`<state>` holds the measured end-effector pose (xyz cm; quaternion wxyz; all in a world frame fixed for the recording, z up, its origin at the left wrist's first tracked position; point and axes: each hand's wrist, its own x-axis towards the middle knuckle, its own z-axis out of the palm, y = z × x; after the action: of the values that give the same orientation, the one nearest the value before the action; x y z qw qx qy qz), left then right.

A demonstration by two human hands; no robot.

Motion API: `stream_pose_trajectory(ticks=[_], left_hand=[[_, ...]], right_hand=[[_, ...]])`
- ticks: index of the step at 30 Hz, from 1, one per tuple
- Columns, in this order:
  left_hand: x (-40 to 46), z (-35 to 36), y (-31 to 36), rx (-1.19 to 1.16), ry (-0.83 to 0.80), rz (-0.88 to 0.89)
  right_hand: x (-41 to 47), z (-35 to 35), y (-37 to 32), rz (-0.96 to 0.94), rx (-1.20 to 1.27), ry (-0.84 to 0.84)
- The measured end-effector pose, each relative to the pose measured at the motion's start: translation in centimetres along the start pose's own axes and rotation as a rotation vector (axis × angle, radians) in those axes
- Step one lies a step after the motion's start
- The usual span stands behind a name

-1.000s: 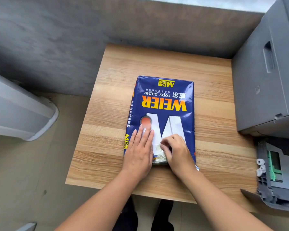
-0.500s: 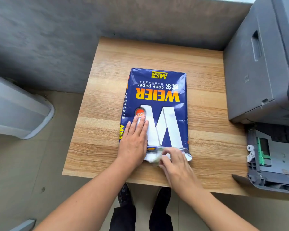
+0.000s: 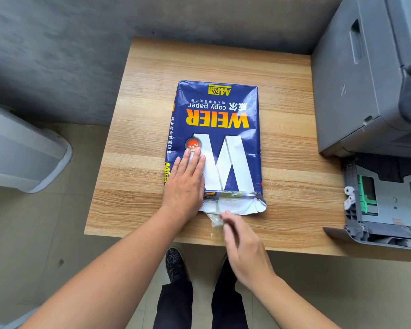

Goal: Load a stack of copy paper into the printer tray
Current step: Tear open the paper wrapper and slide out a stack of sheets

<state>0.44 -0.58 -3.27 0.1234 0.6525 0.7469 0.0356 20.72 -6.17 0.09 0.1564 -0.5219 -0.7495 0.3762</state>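
A blue "WEIER copy paper" ream (image 3: pixel 220 129) lies flat on the wooden table (image 3: pixel 285 181), its near end flap peeled down so a white inner flap (image 3: pixel 237 206) shows. My left hand (image 3: pixel 184 186) presses flat on the ream's near left corner. My right hand (image 3: pixel 244 250) is blurred at the table's front edge and pinches a strip of clear tape (image 3: pixel 214 220) that still hangs from the flap. The grey printer (image 3: pixel 365 74) stands at the right, its paper tray (image 3: pixel 387 203) pulled out with green guides.
A grey bin or appliance (image 3: pixel 22 153) sits on the floor to the left. A concrete wall rises behind the table. My legs and a shoe (image 3: pixel 175 262) are below the table's front edge.
My right hand has pulled back toward me from the ream's end, drawing the tape strip off and folding the flap down. My left hand has stayed pressed on the ream.
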Motion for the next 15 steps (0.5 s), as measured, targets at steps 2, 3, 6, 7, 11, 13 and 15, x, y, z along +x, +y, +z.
stream_pose_trajectory(ticks=[2,3,6,7,11,13,15], left_hand=[[0.0,-0.1,0.0,-0.004,-0.001,0.005],[0.0,-0.1,-0.1,0.001,-0.002,0.006],[0.0,-0.1,-0.3,0.014,-0.003,0.015],[0.0,0.0,-0.3,0.017,-0.003,0.017],[0.0,0.0,-0.2,0.017,-0.007,0.015],[0.0,-0.1,-0.1,0.01,-0.003,0.014],[0.0,-0.1,-0.1,0.011,-0.004,0.014]], right_hand=[[1.7,-0.1,-0.6,0.37,0.244,0.248],[2.6,0.0,-0.8,0.526,0.327,0.355],[4.5,0.6,-1.0,0.697,0.41,0.524],[4.8,0.9,-1.1,0.713,0.405,0.553],[5.8,0.9,-1.8,0.748,0.402,0.646],[6.1,0.8,-2.1,0.743,0.387,0.674],[6.3,0.7,-2.2,0.731,0.372,0.683]])
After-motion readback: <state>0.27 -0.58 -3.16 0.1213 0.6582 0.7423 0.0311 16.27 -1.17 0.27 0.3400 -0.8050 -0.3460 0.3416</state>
